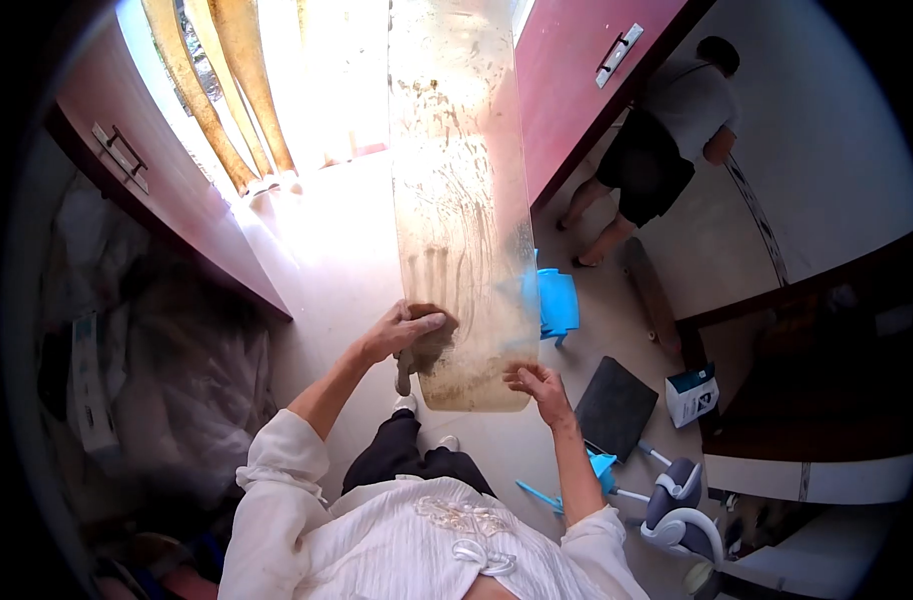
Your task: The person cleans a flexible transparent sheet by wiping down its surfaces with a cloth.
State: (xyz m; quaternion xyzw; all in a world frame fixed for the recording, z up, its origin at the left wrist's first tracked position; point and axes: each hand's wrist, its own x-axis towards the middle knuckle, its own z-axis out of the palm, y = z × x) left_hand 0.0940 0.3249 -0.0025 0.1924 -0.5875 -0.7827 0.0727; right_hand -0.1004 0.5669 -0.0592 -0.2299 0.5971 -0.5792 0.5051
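A long, see-through sheet [467,260] with rounded near corners stretches away in front of me, its surface smeared with brownish wet-looking streaks. My left hand [392,332] grips its left edge, thumb lying on top. A dark patch shows through the sheet beside that thumb, and a small dark shape hangs below the hand; I cannot make out what either is. At the near right corner, my right hand [539,388] holds the edge with curled fingers. The far end of the sheet runs out of the top of the view.
Pink doors [592,90] with handles flank a bright doorway with wooden poles [247,90]. On the right are a blue chair [557,302], a dark flat panel [617,408], a white box [692,395] and a person [667,140] bending. Plastic-wrapped items [177,370] stand left.
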